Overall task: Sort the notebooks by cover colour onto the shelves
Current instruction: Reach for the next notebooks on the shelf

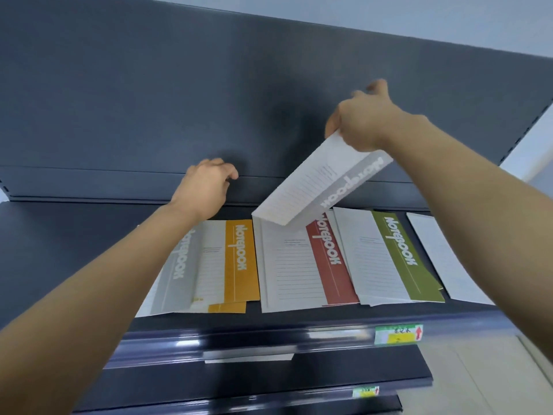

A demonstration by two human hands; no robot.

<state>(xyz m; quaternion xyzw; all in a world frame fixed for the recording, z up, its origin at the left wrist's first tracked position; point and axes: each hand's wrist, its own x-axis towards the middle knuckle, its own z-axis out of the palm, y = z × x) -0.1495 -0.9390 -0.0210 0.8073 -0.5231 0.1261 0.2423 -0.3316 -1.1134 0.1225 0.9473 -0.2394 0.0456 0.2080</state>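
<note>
My right hand (363,121) grips the top end of a grey-striped notebook (314,187) and holds it tilted in the air above the dark shelf (89,265). Its lower corner hangs over the red-striped notebook pile (302,265). My left hand (205,185) hovers over the back of the shelf with curled fingers and holds nothing. Under my left forearm lies another grey-striped notebook (176,271). Beside it sits an orange-striped pile (236,262). To the right lie a green-striped pile (392,259) and a plain white notebook (443,259).
The dark back panel (209,85) rises behind the shelf. A price label (398,333) is clipped to the shelf's front rail. A lower shelf (269,381) juts out below, with a white notebook edge (248,356) showing under the rail.
</note>
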